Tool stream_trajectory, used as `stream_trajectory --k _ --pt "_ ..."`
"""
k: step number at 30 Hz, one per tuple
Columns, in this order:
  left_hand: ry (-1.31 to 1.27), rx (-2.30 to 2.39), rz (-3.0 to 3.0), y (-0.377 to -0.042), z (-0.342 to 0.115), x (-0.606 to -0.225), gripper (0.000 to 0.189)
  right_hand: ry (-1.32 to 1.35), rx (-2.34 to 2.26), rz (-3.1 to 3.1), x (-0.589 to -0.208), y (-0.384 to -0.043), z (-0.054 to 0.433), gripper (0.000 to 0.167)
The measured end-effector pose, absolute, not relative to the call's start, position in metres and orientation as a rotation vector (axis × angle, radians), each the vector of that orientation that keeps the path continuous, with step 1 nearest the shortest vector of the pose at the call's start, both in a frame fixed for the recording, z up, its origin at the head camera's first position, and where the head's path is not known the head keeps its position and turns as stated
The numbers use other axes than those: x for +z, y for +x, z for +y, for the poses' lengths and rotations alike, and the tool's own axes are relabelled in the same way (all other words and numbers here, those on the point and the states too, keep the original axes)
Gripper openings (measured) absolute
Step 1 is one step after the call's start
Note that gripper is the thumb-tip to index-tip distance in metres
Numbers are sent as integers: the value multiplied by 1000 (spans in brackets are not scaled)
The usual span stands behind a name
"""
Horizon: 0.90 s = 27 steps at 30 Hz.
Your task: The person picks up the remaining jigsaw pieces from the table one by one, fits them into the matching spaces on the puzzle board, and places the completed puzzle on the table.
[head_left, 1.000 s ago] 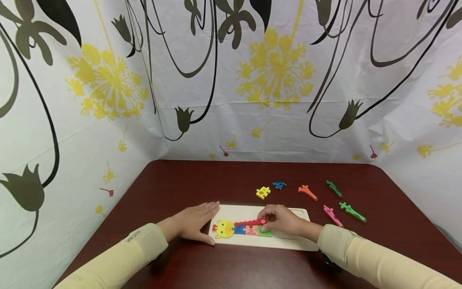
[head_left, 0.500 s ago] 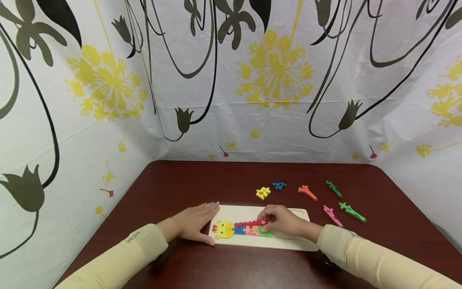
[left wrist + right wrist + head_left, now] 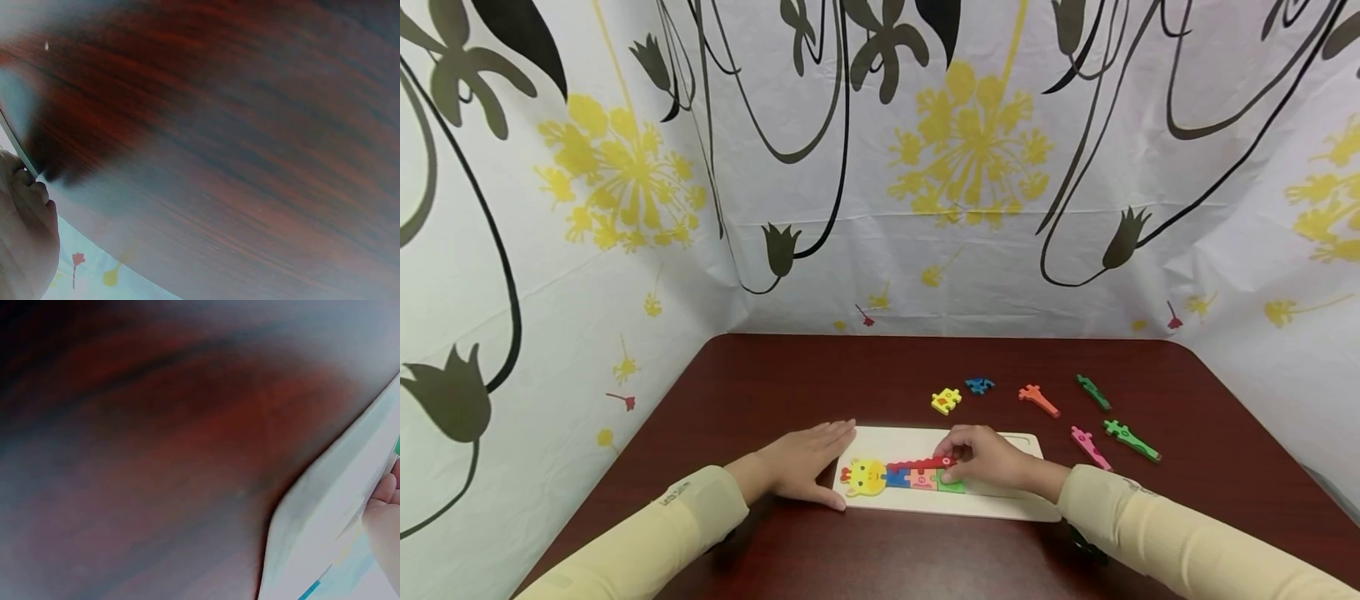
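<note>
A pale wooden puzzle board [image 3: 1000, 507] lies on the table. In its recess a yellow giraffe head [image 3: 867, 477] leads a row of blue [image 3: 897, 477], pink [image 3: 922, 478] and green [image 3: 953, 485] puzzle pieces. Along the row's far side runs a long wavy red puzzle piece [image 3: 917, 463]. My right hand [image 3: 985, 457] pinches its right end between thumb and curled fingers, the thumb low over the green piece. My left hand [image 3: 808, 462] rests at the board's left edge, fingers straight and thumb spread. Both wrist views catch only part of each hand, at the frame's edge.
Loose puzzle pieces lie beyond and right of the board: yellow [image 3: 946, 401], blue [image 3: 980, 385], orange [image 3: 1040, 400], dark green [image 3: 1093, 392], pink [image 3: 1091, 448] and light green [image 3: 1132, 440]. A patterned white cloth [image 3: 880, 250] hangs behind the dark red table [image 3: 805, 375].
</note>
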<state>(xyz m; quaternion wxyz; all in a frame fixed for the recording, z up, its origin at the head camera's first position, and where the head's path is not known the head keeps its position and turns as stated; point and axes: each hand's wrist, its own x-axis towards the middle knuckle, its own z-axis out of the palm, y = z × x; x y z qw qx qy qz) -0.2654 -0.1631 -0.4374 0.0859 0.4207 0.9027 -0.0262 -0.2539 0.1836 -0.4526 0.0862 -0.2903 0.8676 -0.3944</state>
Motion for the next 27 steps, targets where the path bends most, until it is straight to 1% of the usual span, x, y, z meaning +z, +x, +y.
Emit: stream_trajectory --k 27 --pt "1236 -61 2687 -264 -163 -436 111 -835 -1244 2554 -444 -252 184 23"
